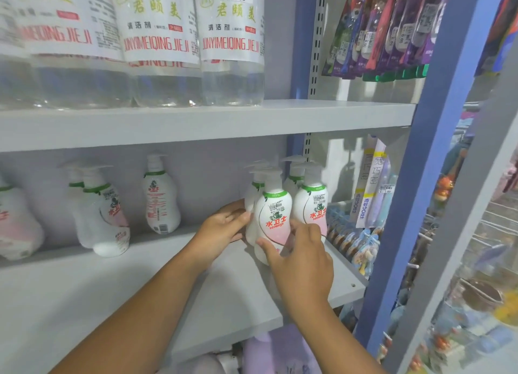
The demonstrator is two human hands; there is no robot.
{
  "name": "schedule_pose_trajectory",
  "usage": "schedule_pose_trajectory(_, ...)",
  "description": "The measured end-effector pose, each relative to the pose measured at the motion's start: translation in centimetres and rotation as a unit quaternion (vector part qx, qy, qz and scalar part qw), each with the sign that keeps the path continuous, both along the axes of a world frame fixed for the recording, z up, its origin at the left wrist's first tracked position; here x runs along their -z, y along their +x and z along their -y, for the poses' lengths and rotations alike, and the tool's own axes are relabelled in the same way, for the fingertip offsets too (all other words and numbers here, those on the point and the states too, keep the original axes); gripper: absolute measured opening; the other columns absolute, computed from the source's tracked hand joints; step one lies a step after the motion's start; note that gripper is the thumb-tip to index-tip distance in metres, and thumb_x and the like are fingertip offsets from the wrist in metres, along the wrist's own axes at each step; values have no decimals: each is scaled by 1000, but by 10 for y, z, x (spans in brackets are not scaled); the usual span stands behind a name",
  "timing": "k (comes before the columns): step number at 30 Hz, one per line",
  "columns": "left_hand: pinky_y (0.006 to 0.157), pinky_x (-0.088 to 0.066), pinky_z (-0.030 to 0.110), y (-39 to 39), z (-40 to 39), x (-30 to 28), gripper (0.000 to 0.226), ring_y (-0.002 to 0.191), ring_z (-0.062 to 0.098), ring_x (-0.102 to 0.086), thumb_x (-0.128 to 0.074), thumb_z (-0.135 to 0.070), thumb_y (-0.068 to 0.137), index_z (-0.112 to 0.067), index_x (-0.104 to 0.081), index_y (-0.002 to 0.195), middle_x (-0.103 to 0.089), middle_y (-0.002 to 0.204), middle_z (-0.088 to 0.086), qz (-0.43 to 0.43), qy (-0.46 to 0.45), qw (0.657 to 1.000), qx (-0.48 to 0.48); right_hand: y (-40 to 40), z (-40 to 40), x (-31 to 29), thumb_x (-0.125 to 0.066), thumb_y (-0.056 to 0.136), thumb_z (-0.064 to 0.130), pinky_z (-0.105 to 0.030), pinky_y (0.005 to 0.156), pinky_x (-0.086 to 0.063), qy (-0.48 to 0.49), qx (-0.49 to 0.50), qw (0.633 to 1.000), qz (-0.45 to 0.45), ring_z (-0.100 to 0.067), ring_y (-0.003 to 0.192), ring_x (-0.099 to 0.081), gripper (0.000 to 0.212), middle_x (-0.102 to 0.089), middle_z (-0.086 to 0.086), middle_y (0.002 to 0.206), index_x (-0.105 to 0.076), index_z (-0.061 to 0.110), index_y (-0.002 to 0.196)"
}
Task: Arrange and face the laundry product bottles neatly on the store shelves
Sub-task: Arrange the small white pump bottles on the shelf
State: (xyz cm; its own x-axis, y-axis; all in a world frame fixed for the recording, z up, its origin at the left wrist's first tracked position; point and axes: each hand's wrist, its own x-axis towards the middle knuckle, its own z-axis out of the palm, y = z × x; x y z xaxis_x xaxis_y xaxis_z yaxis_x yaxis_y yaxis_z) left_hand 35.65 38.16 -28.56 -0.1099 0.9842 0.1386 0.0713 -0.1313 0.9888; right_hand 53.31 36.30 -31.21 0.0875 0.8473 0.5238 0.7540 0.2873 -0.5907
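Both hands, the left hand and right hand, clasp the front pump bottle, whose turning could topple the touching neighbour bottle.

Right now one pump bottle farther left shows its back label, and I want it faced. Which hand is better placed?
Left. The left hand is nearer that backward bottle; the right hand is beyond the held bottle.

Grey lower shelf: white pump bottles upright. Upper shelf: clear labelled bottles.
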Motion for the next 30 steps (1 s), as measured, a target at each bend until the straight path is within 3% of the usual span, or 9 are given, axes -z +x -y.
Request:
schedule_pose_trajectory(4, 102, -56, 42, -32, 40, -13, 23, 113, 15, -72, -64, -27, 101, -35, -66, 123, -74, 124, -8, 3, 5, 995, -100, 8, 23, -10, -69, 82, 60, -35, 68, -52, 35, -55, 991, -118, -13, 88, -63, 57, -49, 16, 112, -59, 26, 127)
schedule_pose_trajectory(7, 94, -57, 44, -72, 85, -19, 12, 107, 24, -72, -68, -24, 98, -28, -71, 109, -77, 114, 4, 6, 30, 973, -229, -23, 46, -24, -75, 85, 41, -22, 68, -45, 41, -195, 959, -200, -2, 90, -59, 35, -47, 23, 108, -58, 38, 115)
schedule_pose_trajectory(10, 94, -59, 47, -121, 124, -17, 22, 98, 25, -73, -71, -45, 75, -35, -74, 94, -79, 99, 2, -57, 40, 920, -385, -80, 49, -27, -73, 89, 42, -13, 74, -45, -56, -324, 931, -160, 2, 103, -54, 35, -42, 29, 117, -55, 41, 119)
schedule_pose_trajectory(12, 95, -58, 46, -153, 133, -17, 27, 103, 23, -71, -78, -43, 76, -33, -69, 100, -75, 104, -1, -62, 33, 897, -436, -119, 32, -34, -72, 90, 41, -11, 75, -42, -126, -339, 923, -133, -5, 111, -54, 46, -42, 17, 129, -54, 32, 131)
schedule_pose_trajectory(16, 73, -53, 24, -188, 116, -9, 40, 98, 22, -67, -84, -33, 83, -22, -60, 113, -68, 105, -3, -123, -7, 898, -422, -192, -16, -44, -76, 88, 37, -33, 97, -49, -159, -273, 945, -84, -29, 122, -57, 64, -48, -12, 132, -49, 12, 141)
schedule_pose_trajectory(20, 83, -55, 38, -205, 91, 9, 52, 99, 27, -65, -82, -48, 79, -16, -60, 115, -65, 107, 3, -259, -35, 882, -393, -254, -39, -41, -78, 80, 55, -45, 99, -51, -180, -178, 965, -62, -34, 123, -53, 85, -45, -14, 131, -38, 11, 139)
schedule_pose_trajectory(23, 82, -56, 40, -211, 86, 16, 57, 97, 27, -65, -77, -58, 78, -18, -61, 116, -63, 104, 3, -264, -18, 884, -385, -284, -43, -35, -78, 70, 65, -48, 92, -54, -144, -99, 984, -29, -31, 118, -50, 96, -40, -9, 126, -30, 15, 135)
schedule_pose_trajectory(28, 82, -60, 43, -228, 95, 20, 62, 91, 18, -69, -70, -72, 55, -35, -63, 104, -68, 98, -6, -182, -20, 923, -337, -281, -31, -41, -77, 73, 39, -41, 87, -55, -154, -128, 976, -90, -28, 109, -58, 66, -47, -5, 115, -39, 13, 121)
schedule_pose_trajectory(30, 83, -59, 41, -228, 101, 12, 50, 91, 18, -70, -79, -58, 63, -33, -66, 103, -70, 97, -7, -172, -19, 934, -314, -254, -18, -48, -73, 68, 22, -27, 67, -57, -166, -161, 970, -71, -21, 93, -66, 54, -53, 1, 98, -47, 10, 113)
